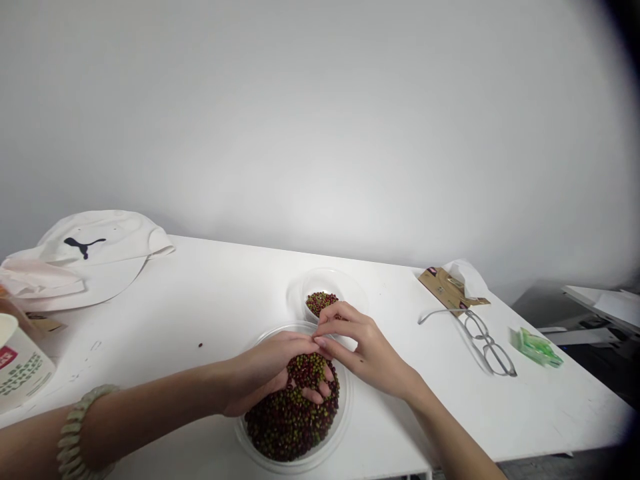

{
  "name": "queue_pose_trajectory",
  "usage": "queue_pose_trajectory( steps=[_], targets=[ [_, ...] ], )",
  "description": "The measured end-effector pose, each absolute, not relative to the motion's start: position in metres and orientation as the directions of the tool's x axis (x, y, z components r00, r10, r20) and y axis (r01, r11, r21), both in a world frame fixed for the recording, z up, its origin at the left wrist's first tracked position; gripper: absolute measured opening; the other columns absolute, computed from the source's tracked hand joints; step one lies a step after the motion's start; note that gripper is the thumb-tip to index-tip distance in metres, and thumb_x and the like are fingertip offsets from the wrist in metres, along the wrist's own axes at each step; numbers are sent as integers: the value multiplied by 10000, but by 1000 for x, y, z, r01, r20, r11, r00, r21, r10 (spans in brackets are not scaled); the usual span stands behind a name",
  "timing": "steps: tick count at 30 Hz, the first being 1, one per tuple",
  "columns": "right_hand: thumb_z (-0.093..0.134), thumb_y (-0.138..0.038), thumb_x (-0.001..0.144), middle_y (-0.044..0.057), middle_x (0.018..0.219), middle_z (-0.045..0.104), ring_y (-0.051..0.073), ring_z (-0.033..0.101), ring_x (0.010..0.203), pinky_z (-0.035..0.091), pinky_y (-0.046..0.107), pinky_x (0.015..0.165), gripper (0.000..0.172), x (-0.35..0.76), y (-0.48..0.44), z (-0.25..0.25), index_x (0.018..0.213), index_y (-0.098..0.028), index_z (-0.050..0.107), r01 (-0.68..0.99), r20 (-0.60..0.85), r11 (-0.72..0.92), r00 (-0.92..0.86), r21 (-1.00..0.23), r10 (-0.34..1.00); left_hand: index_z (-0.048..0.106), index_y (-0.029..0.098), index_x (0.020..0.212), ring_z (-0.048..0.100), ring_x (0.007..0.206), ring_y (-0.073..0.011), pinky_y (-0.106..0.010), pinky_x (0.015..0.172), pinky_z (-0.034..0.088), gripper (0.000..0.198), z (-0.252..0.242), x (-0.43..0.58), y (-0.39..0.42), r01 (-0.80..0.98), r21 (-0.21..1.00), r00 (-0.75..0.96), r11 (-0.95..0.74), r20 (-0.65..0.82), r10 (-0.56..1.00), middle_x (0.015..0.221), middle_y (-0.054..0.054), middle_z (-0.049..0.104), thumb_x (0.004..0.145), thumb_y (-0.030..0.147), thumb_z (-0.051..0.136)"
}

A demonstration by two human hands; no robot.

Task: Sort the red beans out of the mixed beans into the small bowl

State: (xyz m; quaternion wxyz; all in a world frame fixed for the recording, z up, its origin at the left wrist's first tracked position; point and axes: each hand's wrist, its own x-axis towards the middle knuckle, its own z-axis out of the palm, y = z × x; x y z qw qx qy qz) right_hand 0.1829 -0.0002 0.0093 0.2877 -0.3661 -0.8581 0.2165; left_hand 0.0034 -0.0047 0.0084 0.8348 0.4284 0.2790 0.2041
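Note:
My left hand (pixel 270 367) is cupped, palm up, over a large round plastic bowl (pixel 345 427). Small red and green beans (pixel 305 368) lie in its palm, and its fingers curl round them. Below are more mixed beans (pixel 285 437), heaped in the bowl. My right hand (pixel 367 347) is closed in a pinch beside my left thumb; whatever is between its fingertips is too small to make out. Just behind, partly covered by my right hand, stands a smaller clear bowl (pixel 350 287) with some red and green beans (pixel 321 302) at its left side.
On the white table (pixel 200 407), a single dark bean (pixel 201 345) lies left of the bowls. A white cap (pixel 115 243) and a printed paper tub (pixel 23 367) stand at the left. Glasses (pixel 483 337), a brown packet (pixel 443 290) and a green wrapper (pixel 537 347) lie at the right.

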Motion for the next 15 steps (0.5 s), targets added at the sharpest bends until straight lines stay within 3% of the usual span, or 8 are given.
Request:
queue_pose_trajectory(
  steps=[15],
  targets=[
    [499, -183, 835, 42, 950, 520, 167, 494, 929, 434, 323, 796, 134, 183, -1, 10, 904, -209, 611, 514, 331, 639, -568, -572, 754, 564, 151, 793, 546, 791, -179, -320, 755, 414, 211, 10, 4, -6, -86, 836, 758, 542, -298, 580, 823, -55, 575, 775, 318, 436]
  ],
)
